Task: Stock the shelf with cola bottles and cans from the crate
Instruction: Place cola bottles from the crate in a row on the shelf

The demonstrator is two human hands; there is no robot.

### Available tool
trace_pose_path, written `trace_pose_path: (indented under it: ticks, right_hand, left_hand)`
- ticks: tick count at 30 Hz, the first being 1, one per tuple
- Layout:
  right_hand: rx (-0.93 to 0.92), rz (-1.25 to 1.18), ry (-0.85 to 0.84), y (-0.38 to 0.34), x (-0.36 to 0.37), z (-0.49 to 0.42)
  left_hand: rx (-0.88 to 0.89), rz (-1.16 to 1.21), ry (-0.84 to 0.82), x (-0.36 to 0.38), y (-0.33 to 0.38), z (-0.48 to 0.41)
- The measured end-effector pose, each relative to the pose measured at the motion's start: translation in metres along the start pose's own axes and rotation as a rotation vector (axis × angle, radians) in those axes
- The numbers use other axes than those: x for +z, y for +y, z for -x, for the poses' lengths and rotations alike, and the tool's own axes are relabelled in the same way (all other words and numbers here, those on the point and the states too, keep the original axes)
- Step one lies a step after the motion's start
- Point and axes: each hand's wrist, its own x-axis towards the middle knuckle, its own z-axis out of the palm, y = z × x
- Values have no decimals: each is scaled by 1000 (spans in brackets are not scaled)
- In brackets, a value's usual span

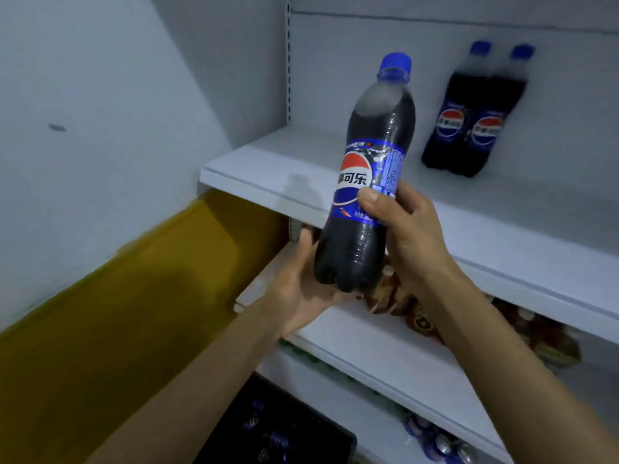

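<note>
A cola bottle (368,182) with a blue cap and blue label stands almost upright in both my hands, in front of the upper white shelf (502,236). My right hand (405,229) wraps around its label. My left hand (301,289) cups its base from below. Two more cola bottles (469,118) stand side by side at the back of that upper shelf, to the right. A dark crate (278,430) with blue cola items lies on the floor at the bottom. Blue cans (438,443) sit on the lowest shelf.
A middle shelf (368,349) carries red-labelled drinks (536,333), partly hidden behind my right forearm. A grey and yellow wall (100,229) closes the left side. The slotted shelf upright (288,61) rises at the upper shelf's left end.
</note>
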Motion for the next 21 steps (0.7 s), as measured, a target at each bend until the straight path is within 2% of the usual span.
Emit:
trace_pose_path:
  ticks: [4, 6, 8, 12, 17, 21]
  right_hand:
    - [-54, -9, 60, -23, -60, -32]
    - [-48, -20, 45, -33, -88, -44]
    - [-35, 75, 44, -45, -113, -56]
    - [-80, 417, 115, -62, -157, -64]
    - [-70, 523, 270, -50, -215, -81]
    - [-48, 524, 332, -31, -255, -104]
  left_hand:
    - [25, -452, 77, 34, 3, -61]
    - [58, -575, 75, 50, 2, -94]
    - [96, -621, 88, 58, -3, -123]
    - [163, -677, 123, 66, -21, -180]
    - [188, -749, 76, 79, -54, -239]
    - [113, -980, 38, 73, -63, -278]
